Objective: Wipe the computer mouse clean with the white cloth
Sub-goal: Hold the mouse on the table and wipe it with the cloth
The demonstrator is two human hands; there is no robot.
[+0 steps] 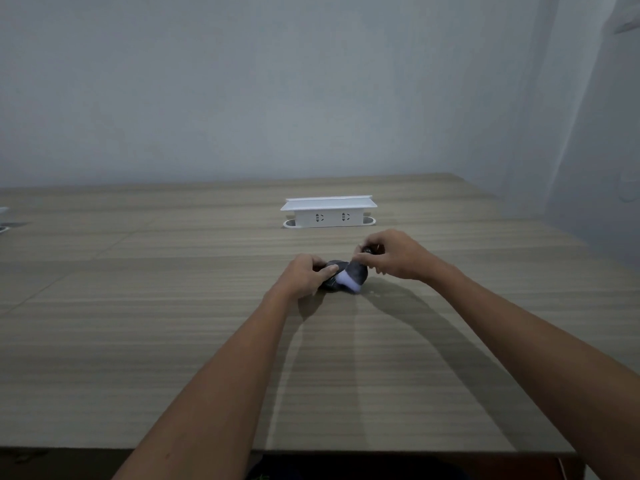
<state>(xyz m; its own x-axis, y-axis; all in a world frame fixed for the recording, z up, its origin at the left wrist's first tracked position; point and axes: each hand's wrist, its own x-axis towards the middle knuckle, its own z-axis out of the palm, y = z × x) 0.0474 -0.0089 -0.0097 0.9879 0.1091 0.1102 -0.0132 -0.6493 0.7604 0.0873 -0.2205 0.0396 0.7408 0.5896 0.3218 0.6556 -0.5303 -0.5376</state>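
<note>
A dark computer mouse (333,276) rests on the wooden table (173,323), a little past its middle. My left hand (306,274) grips the mouse from the left, thumb across its top. A cloth (351,278), pale at its lower edge and dark grey in shadow higher up, drapes over the right side of the mouse. My right hand (394,255) pinches the top of the cloth between thumb and fingers, just above and right of the mouse. Most of the mouse is hidden by the hand and cloth.
A white pop-up socket box (328,211) stands open on the table behind the hands. Some pale items (4,220) lie at the far left edge. A grey wall rises behind, and the table's near edge (381,451) runs along the bottom.
</note>
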